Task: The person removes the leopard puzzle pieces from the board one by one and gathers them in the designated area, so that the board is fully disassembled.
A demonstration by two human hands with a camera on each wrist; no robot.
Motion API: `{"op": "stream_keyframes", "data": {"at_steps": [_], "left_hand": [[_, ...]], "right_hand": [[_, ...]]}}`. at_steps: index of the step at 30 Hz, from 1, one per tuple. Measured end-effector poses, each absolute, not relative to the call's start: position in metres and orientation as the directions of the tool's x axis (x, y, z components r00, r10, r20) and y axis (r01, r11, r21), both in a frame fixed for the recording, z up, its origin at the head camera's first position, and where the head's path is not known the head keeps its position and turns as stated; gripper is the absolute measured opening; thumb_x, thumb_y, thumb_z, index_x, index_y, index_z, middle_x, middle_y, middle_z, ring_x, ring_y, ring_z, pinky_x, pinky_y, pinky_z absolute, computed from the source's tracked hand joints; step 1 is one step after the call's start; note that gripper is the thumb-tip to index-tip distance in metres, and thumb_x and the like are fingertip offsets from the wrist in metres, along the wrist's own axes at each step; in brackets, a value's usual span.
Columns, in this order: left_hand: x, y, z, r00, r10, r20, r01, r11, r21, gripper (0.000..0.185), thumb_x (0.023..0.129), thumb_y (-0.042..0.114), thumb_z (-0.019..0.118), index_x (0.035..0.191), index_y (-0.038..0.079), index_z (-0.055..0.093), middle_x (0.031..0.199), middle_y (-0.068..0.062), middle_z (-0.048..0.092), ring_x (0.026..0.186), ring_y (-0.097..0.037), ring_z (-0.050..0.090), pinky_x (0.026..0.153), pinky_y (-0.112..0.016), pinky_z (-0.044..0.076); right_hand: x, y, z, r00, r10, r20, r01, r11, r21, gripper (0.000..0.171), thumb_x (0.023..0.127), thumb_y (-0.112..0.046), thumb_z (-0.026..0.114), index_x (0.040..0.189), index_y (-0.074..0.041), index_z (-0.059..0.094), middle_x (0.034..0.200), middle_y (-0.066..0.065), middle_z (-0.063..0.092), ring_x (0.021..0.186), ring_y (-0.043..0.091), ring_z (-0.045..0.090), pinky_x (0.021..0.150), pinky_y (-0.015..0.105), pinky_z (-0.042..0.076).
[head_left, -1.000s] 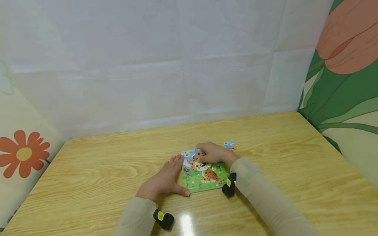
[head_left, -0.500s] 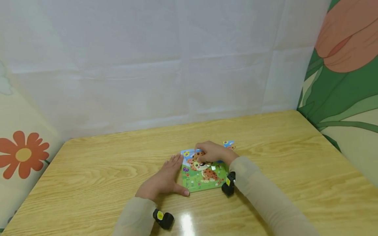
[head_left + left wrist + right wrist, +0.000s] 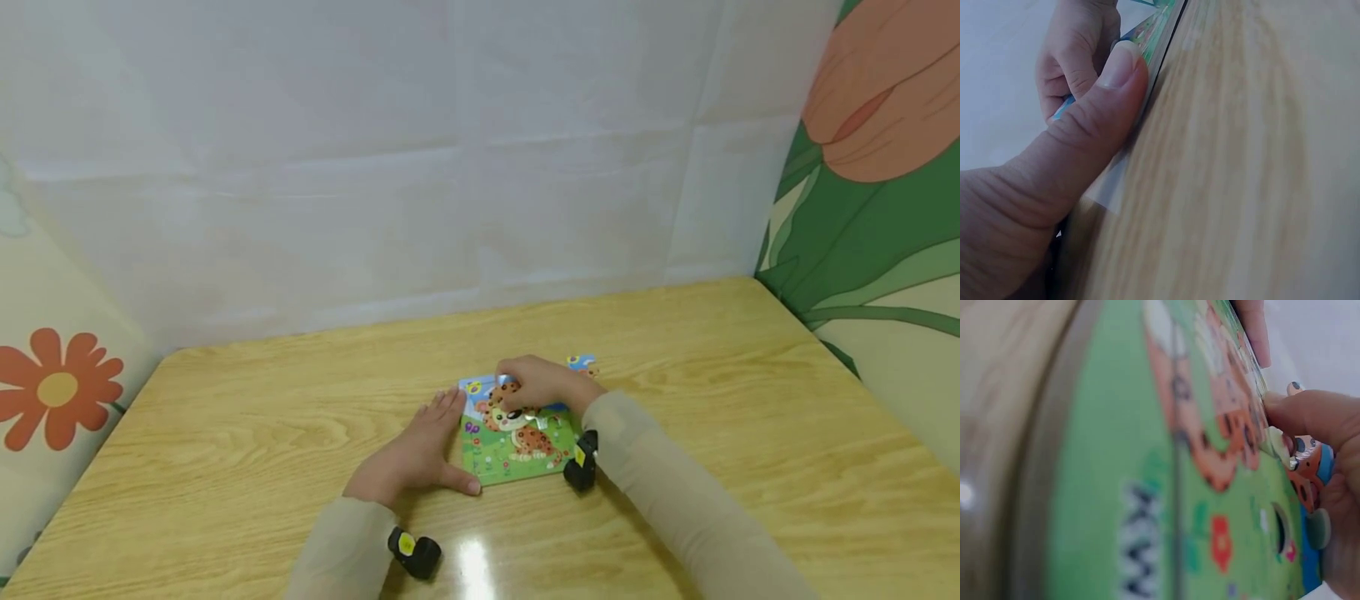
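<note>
Both hands meet at the puzzle board [image 3: 517, 446]: your right hand [image 3: 542, 385] pinches a piece [image 3: 1310, 472] over its far half, left hand [image 3: 415, 457] lies flat, bracing the left edge.

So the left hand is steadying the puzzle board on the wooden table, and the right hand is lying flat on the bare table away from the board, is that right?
Not quite. The left hand does steady the puzzle board on the wooden table, but the right hand is on the board, fingers curled on a piece, as the head and right wrist views show.
</note>
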State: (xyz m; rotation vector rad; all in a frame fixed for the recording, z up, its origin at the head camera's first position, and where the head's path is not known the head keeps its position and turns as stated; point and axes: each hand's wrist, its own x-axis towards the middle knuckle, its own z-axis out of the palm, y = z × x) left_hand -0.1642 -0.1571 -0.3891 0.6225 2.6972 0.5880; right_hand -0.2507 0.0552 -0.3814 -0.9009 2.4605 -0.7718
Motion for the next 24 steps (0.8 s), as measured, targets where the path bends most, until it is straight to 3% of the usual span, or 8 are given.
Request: {"op": "stream_keyframes", "data": {"at_steps": [24], "left_hand": [[-0.166, -0.149, -0.391, -0.851, 0.482, -0.208, 0.348, 0.815, 0.464, 0.128, 0.056, 0.054, 0.080, 0.147, -0.001, 0.008, 0.154, -0.016, 0.002, 0.142, -0.032, 0.000, 0.115, -0.047, 0.003]], "right_hand": [[-0.253, 0.069, -0.395, -0.742, -0.654, -0.146, -0.376, 0.587, -0.717, 0.016, 0.082, -0.017, 0.067, 0.089, -0.013, 0.053, 0.077, -0.001, 0.057, 0.061, 0.012, 0.050, 0.056, 0.025, 0.045]]}}
